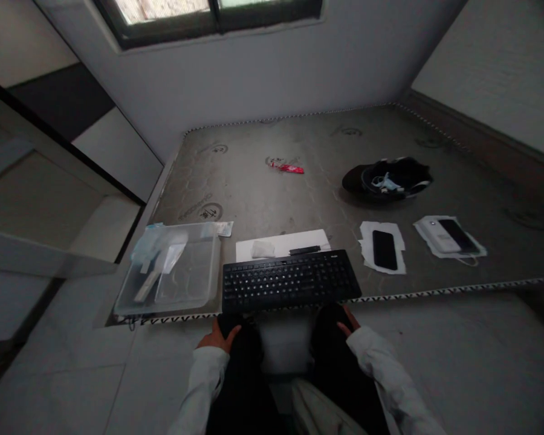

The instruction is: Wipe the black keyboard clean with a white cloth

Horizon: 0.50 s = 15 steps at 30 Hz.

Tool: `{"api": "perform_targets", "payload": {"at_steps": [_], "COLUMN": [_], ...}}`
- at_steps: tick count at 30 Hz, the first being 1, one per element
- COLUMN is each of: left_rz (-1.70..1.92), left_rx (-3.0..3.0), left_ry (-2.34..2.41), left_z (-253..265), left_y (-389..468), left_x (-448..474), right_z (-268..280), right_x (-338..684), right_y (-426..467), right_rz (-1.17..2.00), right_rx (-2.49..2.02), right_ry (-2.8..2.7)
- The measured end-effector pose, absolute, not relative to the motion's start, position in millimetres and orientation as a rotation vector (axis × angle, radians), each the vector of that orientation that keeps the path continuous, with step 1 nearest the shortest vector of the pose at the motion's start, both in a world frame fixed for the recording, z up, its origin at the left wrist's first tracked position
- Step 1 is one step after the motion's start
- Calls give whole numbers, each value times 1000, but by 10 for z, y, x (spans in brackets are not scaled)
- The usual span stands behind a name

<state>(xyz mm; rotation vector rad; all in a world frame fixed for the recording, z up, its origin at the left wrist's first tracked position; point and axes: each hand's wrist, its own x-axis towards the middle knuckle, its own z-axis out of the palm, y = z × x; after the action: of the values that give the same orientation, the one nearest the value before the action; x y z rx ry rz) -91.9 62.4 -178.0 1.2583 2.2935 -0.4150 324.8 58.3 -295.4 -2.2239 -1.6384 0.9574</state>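
we see the left hand (218,338) resting on the left knee and the right hand (348,322) on the right knee, both lying loosely open on dark trousers and holding nothing. nearest to them is the black keyboard (291,280), which sits at the near edge of the mattress (263,187), straight ahead of and just above both hands. its long axis runs left to right, along that edge, so each hand lies below one end of it; the left hand is below the left end, the right hand below the right end, about equally near.

just behind the keyboard lies a white sheet (281,243) with a dark pen-like thing (304,249) on it, though the dim view keeps us from being sure what it is. at the near left corner stands a clear plastic tray (172,272). right of the keyboard a phone (385,249) lies on white paper, and farther right a second device (448,236). farther back are a black cap (387,179) and a red wrapper (291,168).
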Motion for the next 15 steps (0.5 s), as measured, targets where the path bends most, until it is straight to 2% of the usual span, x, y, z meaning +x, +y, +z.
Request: {"api": "perform_targets", "payload": {"at_steps": [5, 10, 15], "left_rz": [-527, -567, -356], "left_rx": [1386, 1468, 1477], "left_ry": [2282, 2214, 2191], "left_z": [-1749, -1696, -1657], "left_y": [506, 298, -81], "left_x": [-892, -853, -814], "right_z": [-2582, -2349, -2289], "right_x": [3251, 3315, 3825], "right_y": [426, 265, 503], "right_rz": [1155, 1040, 927], "right_rx": [-2461, -2611, -2634], "right_ry": [-1566, -1510, -1330]}}
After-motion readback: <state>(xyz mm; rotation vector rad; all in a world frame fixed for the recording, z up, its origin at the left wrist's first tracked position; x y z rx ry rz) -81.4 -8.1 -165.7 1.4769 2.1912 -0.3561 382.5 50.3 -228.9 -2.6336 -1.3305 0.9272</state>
